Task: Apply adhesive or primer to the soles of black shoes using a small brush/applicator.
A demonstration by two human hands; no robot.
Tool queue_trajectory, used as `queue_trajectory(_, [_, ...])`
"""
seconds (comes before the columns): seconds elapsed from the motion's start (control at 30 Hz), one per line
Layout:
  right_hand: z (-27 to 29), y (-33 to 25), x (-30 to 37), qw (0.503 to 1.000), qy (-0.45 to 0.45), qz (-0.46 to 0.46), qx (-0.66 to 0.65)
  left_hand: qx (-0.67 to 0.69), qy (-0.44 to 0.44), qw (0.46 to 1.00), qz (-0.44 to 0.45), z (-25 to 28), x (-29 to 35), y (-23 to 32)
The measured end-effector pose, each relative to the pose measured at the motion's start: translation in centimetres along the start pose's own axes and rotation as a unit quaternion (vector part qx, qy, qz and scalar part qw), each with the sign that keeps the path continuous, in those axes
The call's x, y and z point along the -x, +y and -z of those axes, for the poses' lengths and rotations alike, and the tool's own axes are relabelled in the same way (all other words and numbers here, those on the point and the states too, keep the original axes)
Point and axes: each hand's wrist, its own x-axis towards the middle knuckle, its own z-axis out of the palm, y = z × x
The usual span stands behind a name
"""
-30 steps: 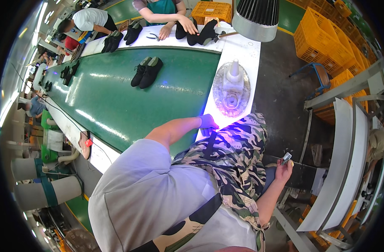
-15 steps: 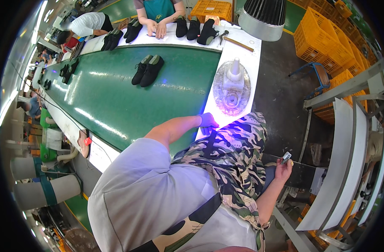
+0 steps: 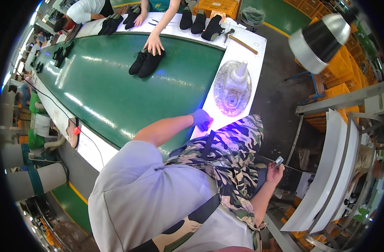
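Observation:
My left hand (image 3: pixel 203 120), in a bluish glove, is closed at the near end of the white tabletop (image 3: pixel 221 121), under violet light. Whatever its curled fingers hold, if anything, is hidden. Just beyond it stands a clear oval dish (image 3: pixel 219 103) with a white nozzle bottle (image 3: pixel 241 70) and a whitish block in it. Low at the right, beside my camouflage apron (image 3: pixel 238 143), my right hand (image 3: pixel 274 174) grips a small silver metal piece (image 3: pixel 278 161). A pair of black shoes (image 3: pixel 148 66) sits on the green belt; a co-worker's hand (image 3: pixel 154 44) touches them.
A black-and-silver lamp (image 3: pixel 320 42) hangs at the upper right. A hammer (image 3: pixel 229 34) and a wooden stick (image 3: pixel 243 44) lie at the table's far end, near more black shoes (image 3: pixel 212 29). Yellow crates (image 3: pixel 335 69), a stool (image 3: pixel 316 86) and white panels (image 3: pixel 326 180) stand right.
The co-worker's arm has reached out over the belt onto the black shoes. My view has shifted a little; both my hands stay in nearly the same places.

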Motion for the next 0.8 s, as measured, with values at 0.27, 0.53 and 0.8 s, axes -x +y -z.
queue_trajectory(0.27, [-1.5,-0.2,0.9,0.997,0.052,-0.018,0.059,0.065,0.272,0.956,-0.089,12.0,2.1,-4.0])
queue_trajectory(0.53, [-2.4,-0.5,1.1,0.990,0.095,-0.020,0.100,-0.219,0.618,0.751,-0.079,23.4,5.5,-4.6])
queue_trajectory(0.8, [-4.3,-1.5,1.5,0.982,0.128,-0.030,0.139,-0.314,0.684,0.658,-0.040,33.5,6.0,2.6])
